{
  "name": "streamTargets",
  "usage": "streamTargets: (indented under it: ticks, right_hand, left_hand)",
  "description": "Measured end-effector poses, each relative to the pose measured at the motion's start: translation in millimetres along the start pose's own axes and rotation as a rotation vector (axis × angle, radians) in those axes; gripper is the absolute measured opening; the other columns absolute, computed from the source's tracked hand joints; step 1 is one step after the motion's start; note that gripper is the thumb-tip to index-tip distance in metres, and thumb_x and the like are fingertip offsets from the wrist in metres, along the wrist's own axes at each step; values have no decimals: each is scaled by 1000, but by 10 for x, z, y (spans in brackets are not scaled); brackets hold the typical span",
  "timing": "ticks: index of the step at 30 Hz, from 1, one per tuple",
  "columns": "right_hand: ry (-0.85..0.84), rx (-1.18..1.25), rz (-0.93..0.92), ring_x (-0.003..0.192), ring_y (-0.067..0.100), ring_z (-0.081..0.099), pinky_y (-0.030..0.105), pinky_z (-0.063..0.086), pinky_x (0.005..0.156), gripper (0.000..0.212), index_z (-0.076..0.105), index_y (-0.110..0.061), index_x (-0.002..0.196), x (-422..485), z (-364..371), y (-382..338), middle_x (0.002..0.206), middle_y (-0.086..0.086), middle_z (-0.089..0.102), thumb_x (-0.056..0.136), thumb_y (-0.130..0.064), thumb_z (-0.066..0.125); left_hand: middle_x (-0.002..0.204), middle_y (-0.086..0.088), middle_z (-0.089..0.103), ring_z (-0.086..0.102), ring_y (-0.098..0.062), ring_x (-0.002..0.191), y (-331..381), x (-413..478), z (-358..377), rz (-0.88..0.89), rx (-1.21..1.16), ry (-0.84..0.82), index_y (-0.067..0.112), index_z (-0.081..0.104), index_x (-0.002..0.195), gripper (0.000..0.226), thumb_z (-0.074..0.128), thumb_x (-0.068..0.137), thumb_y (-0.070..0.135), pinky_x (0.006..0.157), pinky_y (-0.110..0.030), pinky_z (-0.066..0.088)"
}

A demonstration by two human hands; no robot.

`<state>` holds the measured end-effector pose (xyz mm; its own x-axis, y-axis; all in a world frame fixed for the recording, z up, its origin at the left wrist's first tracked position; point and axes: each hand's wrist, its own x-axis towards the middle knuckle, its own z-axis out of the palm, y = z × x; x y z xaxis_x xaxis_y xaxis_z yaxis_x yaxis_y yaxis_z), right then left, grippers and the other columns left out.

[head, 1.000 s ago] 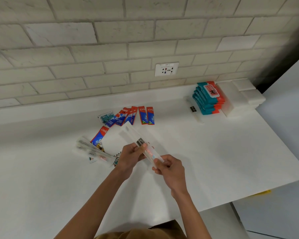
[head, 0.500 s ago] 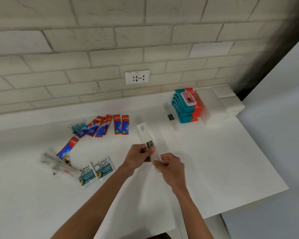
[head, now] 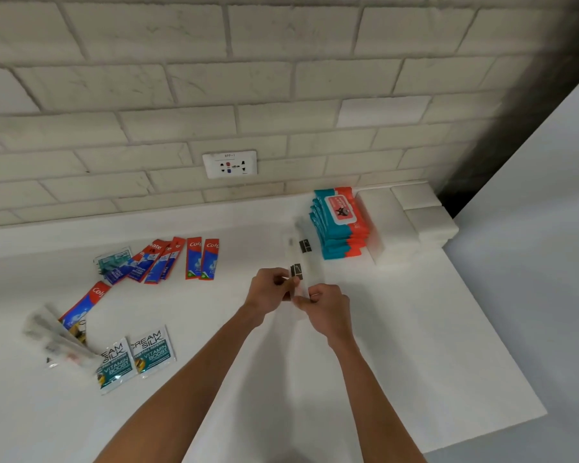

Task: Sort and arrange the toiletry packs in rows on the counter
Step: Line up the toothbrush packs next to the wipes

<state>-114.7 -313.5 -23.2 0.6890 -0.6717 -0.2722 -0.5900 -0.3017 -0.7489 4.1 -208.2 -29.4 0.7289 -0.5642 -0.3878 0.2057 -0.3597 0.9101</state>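
Holding one clear pack near the wipes stack

Both hands met over the white tabletop, a little to the left of and nearer to the person than the stack of wipe packs. The left grip and the right grip were each closed on the same long clear pack, with the fingers curled around its near end. Its far end pointed toward the stack. I could not tell if the pack touched the tabletop.

A second clear pack lay just beside the left edge of the stack. Well to the left of the stack, a loose row of red and blue toothpaste sachets lay fanned out, partly overlapping. Much farther left of the stack and closer to the person were two shampoo sachets side by side, and beside them a small pile of clear packs. White blocks touched the right side of the stack.
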Motion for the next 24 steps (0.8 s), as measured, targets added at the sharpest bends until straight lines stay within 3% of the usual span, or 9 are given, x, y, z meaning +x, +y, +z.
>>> streamTargets:
  ticks: [4,6,8,13,21,24]
  right_hand:
    - [27,-36,7,52,16,50,32,40,56,38,64,-10,66,299,-16,3,55,-2,56,88,-34,84]
    - [43,-100,14,51,12,50,24,34,52,35,63,-14,67,458,0,-20,57,-5,57,90,-33,82]
    - [68,-139,36,54,8,53,20,31,51,29,64,-18,74,591,38,-43,63,-7,59,92,-32,81]
    - [90,-134,68,73,14,65,23,44,63,19,69,-16,92,847,144,-87,80,-4,66,93,-31,81]
    - [69,-159,27,83,21,68,31,52,65,18,63,-15,92,1071,252,-60,85,0,64,95,-24,79]
    - [66,-165,14,88,23,71,37,62,74,20,59,-18,91,1129,295,-36,87,0,63,96,-24,77]
  left_hand:
    - [81,-2,79,76,-25,78,12,209,52,66,154,51,19,76,104,12,75,96,28,82,-35,64]
    - [92,2,78,73,-16,84,-17,306,54,120,331,95,20,70,120,24,72,97,29,77,-19,57]
    - [110,1,74,70,-15,98,-35,372,48,178,458,125,19,63,131,33,69,99,27,79,-14,51]
    - [157,-5,46,48,-27,140,-71,540,53,251,765,24,19,35,157,62,63,102,31,114,-43,45]
    - [171,-1,17,22,-26,155,-110,859,-20,279,959,-152,21,8,166,103,73,90,48,123,-49,33]
    - [173,2,11,17,-23,157,-93,939,-13,278,967,-169,23,4,166,108,74,89,52,124,-48,30]
